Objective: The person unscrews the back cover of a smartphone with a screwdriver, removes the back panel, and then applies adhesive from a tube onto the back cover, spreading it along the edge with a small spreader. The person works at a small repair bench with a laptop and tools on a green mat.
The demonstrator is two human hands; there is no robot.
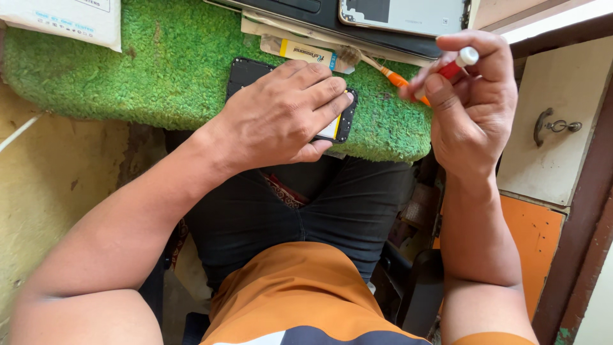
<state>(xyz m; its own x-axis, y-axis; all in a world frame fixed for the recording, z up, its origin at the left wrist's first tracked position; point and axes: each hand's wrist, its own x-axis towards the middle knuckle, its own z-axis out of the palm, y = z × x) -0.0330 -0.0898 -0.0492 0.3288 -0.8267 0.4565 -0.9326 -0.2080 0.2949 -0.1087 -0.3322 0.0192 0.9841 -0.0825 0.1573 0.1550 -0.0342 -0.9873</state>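
My left hand [284, 112] lies flat on an opened black phone [246, 70] that rests on a green fuzzy mat [166, 61]. The palm and fingers cover most of the phone; a white and yellow part shows at its right end under my fingertips. My right hand [469, 105] is raised to the right of the phone, fingers closed on a small red tool with a white cap [454, 66]. An orange-handled brush [377, 67] lies on the mat just left of that hand.
A phone back cover [405, 14], a dark flat case and papers are stacked at the mat's far edge. A white packet [64, 19] sits at top left. A cream drawer with a metal handle [554, 126] stands on the right. My legs are below the mat.
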